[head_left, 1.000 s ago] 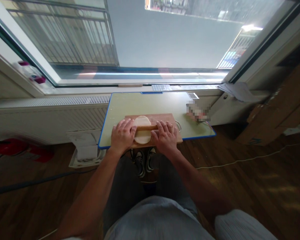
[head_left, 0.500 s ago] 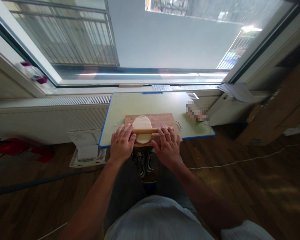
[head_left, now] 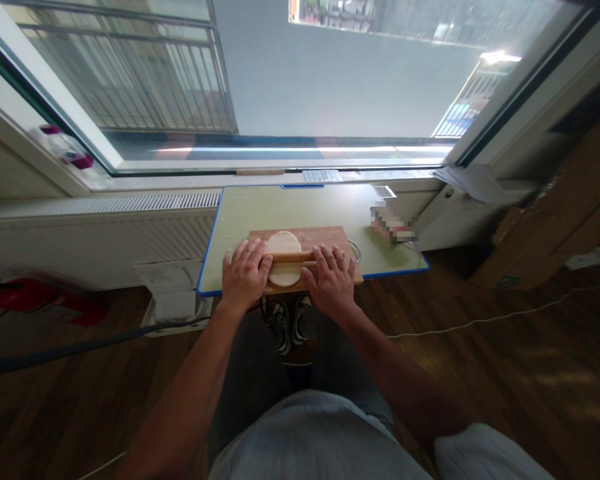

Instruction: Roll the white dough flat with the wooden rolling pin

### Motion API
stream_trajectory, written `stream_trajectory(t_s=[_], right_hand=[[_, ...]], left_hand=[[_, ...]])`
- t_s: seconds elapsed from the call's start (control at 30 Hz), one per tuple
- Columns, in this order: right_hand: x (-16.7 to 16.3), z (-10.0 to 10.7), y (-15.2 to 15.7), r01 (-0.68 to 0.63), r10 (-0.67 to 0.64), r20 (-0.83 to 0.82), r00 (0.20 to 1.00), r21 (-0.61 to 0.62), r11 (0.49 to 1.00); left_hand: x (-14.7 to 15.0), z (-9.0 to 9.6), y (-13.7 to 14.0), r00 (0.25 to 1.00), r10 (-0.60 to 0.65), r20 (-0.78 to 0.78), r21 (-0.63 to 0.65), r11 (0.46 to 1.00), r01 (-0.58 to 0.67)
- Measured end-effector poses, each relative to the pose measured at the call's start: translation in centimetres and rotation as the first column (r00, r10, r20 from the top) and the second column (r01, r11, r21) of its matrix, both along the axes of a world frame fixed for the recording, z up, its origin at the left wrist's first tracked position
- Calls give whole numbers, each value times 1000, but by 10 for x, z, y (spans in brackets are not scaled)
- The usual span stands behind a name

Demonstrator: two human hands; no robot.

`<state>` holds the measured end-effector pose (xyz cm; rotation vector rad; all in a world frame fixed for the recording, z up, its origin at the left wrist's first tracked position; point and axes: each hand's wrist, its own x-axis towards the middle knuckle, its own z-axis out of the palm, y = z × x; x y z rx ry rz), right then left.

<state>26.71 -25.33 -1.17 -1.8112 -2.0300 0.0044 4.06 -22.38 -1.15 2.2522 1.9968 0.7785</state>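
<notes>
A wooden rolling pin (head_left: 291,257) lies across a flat, oval piece of pale dough (head_left: 285,274) on a wooden cutting board (head_left: 325,235). My left hand (head_left: 245,272) is closed over the pin's left end, and my right hand (head_left: 331,273) over its right end. Both palms face down and hide the ends of the pin. Dough shows above and below the pin, between the hands. The board's metal handle (head_left: 356,251) sticks out at its right side.
Under the board is a pale folding table (head_left: 260,203) with a blue rim. A blurred-out item (head_left: 393,223) sits at its right. Beyond are a radiator (head_left: 145,200) and window; a fire extinguisher (head_left: 45,300) stands left, cardboard (head_left: 530,227) right. A dark hose (head_left: 105,341) crosses on the left.
The rolling pin has moved slightly away from me over the dough, with both hands still on it. The dark hose at left has shifted upward in view.
</notes>
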Motion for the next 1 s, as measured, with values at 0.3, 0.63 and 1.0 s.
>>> stream_trajectory(t_s=[0.3, 0.63, 1.0], right_hand=[[-4, 1, 41, 22, -23, -24, 999, -43, 999], [-7, 23, 71, 3, -4, -13, 1000, -93, 996], [-5, 12, 46, 27, -26, 9, 1000, -84, 996]], left_hand=[[1, 8, 26, 1000, 0, -16, -20, 1000, -1], [4, 13, 58, 998, 27, -51, -43, 999, -29], [1, 8, 32, 999, -13, -31, -1, 1000, 13]])
